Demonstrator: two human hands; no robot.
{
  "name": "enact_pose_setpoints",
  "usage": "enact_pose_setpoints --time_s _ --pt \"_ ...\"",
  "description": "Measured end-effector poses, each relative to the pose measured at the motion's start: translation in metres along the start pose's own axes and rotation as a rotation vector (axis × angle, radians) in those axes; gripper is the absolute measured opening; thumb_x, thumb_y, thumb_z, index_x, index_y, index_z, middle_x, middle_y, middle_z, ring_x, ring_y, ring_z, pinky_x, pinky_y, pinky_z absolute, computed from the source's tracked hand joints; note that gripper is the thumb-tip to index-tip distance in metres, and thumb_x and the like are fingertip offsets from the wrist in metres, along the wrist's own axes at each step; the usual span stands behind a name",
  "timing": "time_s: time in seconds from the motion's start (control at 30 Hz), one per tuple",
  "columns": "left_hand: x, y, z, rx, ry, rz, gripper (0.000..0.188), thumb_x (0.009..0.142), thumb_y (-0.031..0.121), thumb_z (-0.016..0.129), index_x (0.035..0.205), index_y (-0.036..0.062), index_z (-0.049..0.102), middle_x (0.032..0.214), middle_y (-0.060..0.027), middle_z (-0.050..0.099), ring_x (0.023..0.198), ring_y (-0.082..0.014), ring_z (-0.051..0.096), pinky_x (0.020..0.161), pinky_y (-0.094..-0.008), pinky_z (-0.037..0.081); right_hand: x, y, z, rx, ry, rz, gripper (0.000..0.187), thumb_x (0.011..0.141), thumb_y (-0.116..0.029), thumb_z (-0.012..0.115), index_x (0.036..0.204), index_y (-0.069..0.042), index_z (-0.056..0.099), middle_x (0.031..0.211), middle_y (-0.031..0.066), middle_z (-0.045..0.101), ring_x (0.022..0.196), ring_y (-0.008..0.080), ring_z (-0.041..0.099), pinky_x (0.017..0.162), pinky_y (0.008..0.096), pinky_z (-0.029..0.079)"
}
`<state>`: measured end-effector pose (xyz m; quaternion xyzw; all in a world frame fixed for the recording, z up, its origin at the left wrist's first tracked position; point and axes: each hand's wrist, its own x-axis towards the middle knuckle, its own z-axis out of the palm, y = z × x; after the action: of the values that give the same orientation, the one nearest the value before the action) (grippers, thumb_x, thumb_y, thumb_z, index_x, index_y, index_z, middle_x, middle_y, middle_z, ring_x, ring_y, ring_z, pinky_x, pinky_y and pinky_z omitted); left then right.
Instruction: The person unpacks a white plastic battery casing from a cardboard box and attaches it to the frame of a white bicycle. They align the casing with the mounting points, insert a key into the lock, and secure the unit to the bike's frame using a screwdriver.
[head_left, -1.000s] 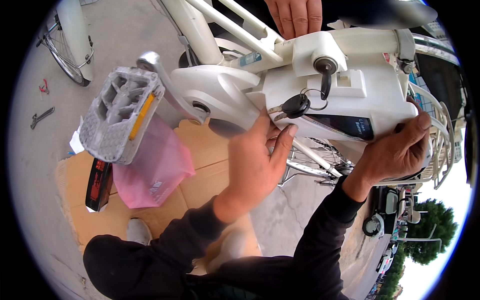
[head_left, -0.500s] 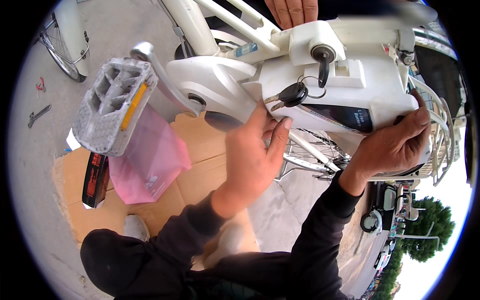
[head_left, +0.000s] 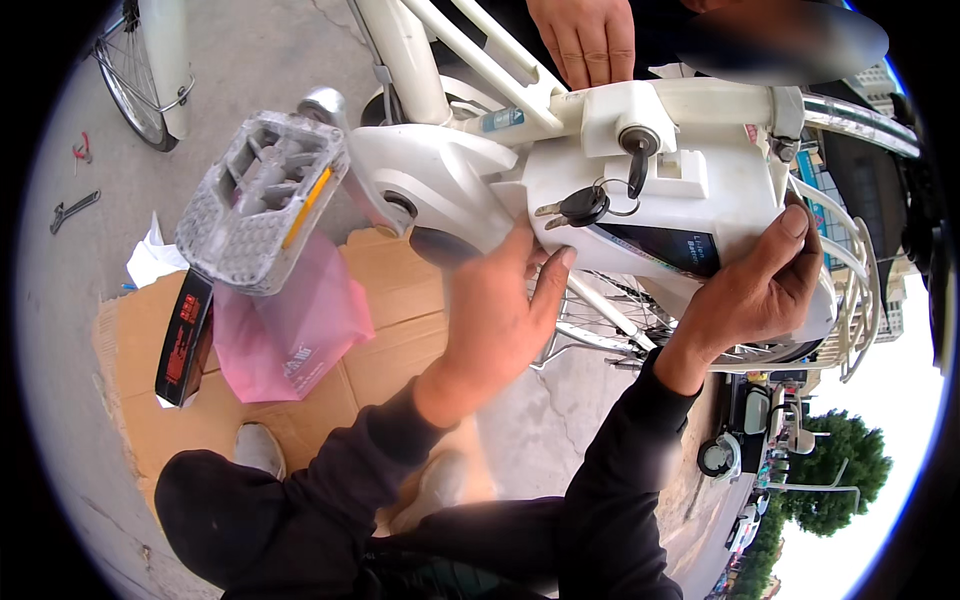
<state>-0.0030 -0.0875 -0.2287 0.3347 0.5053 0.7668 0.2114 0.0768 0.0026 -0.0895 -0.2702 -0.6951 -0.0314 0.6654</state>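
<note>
A white electric-bike battery case (head_left: pixel 640 235) with a dark label hangs along the frame tube of a white bicycle (head_left: pixel 440 170). My left hand (head_left: pixel 495 325) grips the lower left corner of the case, its thumb along the bottom edge and its other fingers partly hidden. At the case's right end, my right hand (head_left: pixel 755 285) is closed round it, thumb on top. Above the case sits a white lock housing (head_left: pixel 610 112) with a black key (head_left: pixel 638 165) in it. From that key's ring hangs a second black-headed key (head_left: pixel 583 206), lying against the case.
Another person's hand (head_left: pixel 590 40) rests behind the tube. A grey pedal (head_left: pixel 265 195) juts out at left. Below lie cardboard (head_left: pixel 410 315), a pink bag (head_left: pixel 290 340) and a black box (head_left: pixel 185 335). A wrench (head_left: pixel 75 211) and red-handled pliers (head_left: pixel 82 150) lie on the ground.
The view has shifted a little; the case and tube appear slightly lower and further left. Both my hands keep hold of the case. More of the other person's hand shows.
</note>
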Motion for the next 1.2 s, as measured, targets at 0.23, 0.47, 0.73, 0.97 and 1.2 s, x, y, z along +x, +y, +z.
enact_pose_setpoints --time_s 0.23,0.47,0.73,0.97,1.2 --pt "0.003 -0.003 -0.002 0.06 -0.004 -0.041 0.022 0.094 0.017 0.069 0.092 -0.0035 0.061 0.078 -0.0214 0.071 0.074 -0.0422 0.07 0.064 -0.0453 0.054 -0.007 0.002 0.003 0.021 0.043 -0.032 0.034 0.102 -0.025 0.067 0.111 0.007 0.067 0.102 0.0123 0.073 0.09 0.0142 0.066 0.083 0.0269 0.053" --pt "0.002 -0.007 -0.004 0.047 -0.145 -0.139 0.032 0.103 0.013 0.062 0.127 -0.0088 0.061 0.098 -0.0057 0.071 0.085 -0.0068 0.059 0.076 -0.0232 0.049 -0.006 0.007 -0.001 -0.009 0.011 -0.08 0.03 0.099 -0.023 0.07 0.111 0.005 0.07 0.101 0.0089 0.072 0.087 0.0116 0.063 0.08 0.0235 0.05" --pt "0.003 0.009 -0.015 0.137 -0.037 0.037 0.028 0.095 0.013 0.066 0.114 -0.0084 0.066 0.087 -0.0196 0.074 0.079 -0.0301 0.075 0.074 -0.0366 0.059 -0.001 0.016 0.004 -0.017 0.074 -0.142 0.029 0.077 -0.015 0.086 0.098 0.0 0.073 0.087 0.0034 0.071 0.061 0.0119 0.051 0.053 0.0248 0.038" --pt "0.041 0.086 -0.021 0.598 0.095 0.531 0.018 0.093 0.014 0.064 0.102 -0.0026 0.066 0.092 -0.0166 0.07 0.077 -0.0353 0.069 0.067 -0.0405 0.053 -0.002 0.022 0.0 -0.094 0.046 -0.24 0.03 0.09 -0.025 0.081 0.104 0.0 0.072 0.087 -0.0008 0.069 0.066 0.0048 0.046 0.058 0.0196 0.037" --pt "0.065 0.111 -0.015 0.913 -0.147 0.434 0.018 0.09 0.016 0.068 0.089 -0.0008 0.06 0.083 -0.018 0.065 0.071 -0.0402 0.064 0.063 -0.0469 0.05 0.004 0.018 0.002 -0.129 0.081 -0.272 0.035 0.071 -0.022 0.09 0.096 -0.006 0.072 0.071 0.0012 0.056 0.061 0.0187 0.052 0.053 0.0325 0.042"
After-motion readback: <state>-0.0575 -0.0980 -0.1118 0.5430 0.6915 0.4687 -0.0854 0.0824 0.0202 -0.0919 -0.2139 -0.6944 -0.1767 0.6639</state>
